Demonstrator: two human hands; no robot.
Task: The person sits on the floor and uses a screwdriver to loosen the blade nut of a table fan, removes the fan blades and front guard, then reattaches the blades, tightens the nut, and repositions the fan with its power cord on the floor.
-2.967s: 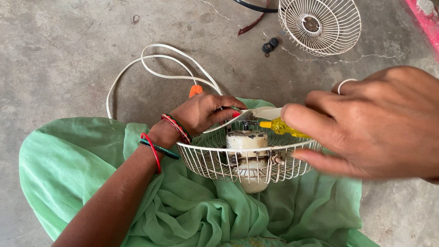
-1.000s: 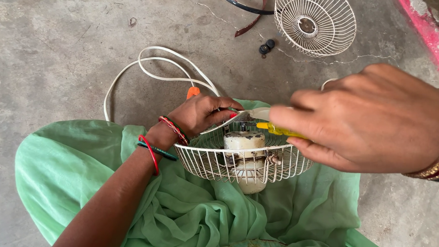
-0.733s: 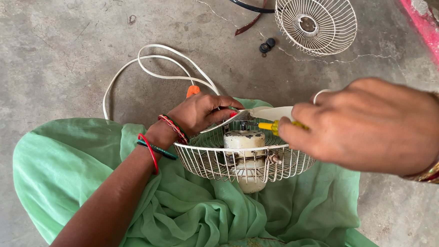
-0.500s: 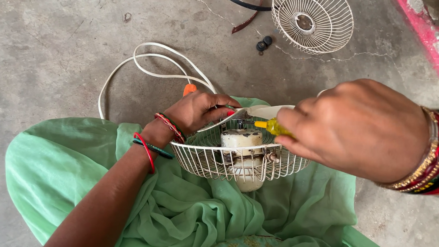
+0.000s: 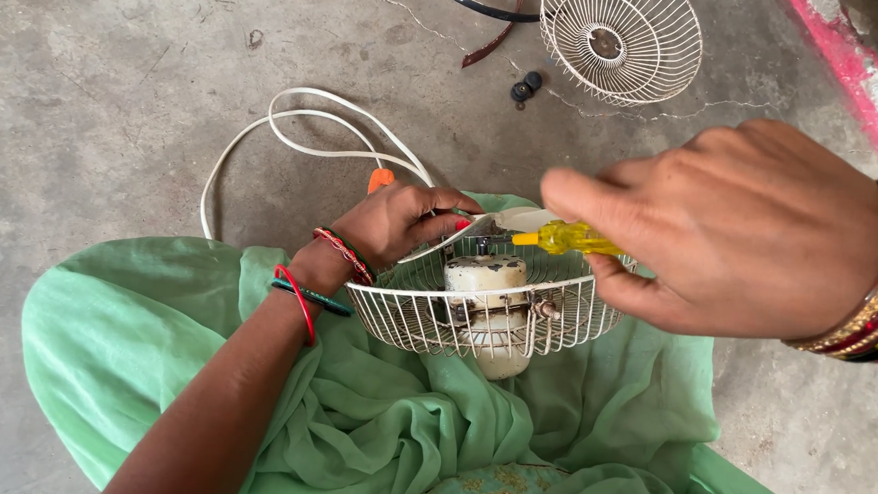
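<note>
Right hand (image 5: 749,231) gripping yellow screwdriver (image 5: 569,237), long axis near-horizontal, tip pointing left over motor (image 5: 486,275). Left hand (image 5: 398,224) clasping white fan guard (image 5: 483,320) rim.

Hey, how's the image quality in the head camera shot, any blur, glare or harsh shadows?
Head view: soft, even daylight with faint shadows and no glare; the right hand, close to the lens, looks oversized and slightly soft; the yellow screwdriver, fan cage and left hand are sharp.

The right hand (image 5: 748,226) covers most of the yellow screwdriver (image 5: 569,237), whose tip is hidden. The dark hoop (image 5: 477,9) at top centre is cut off. The right wrist leaves the frame's right edge.
</note>
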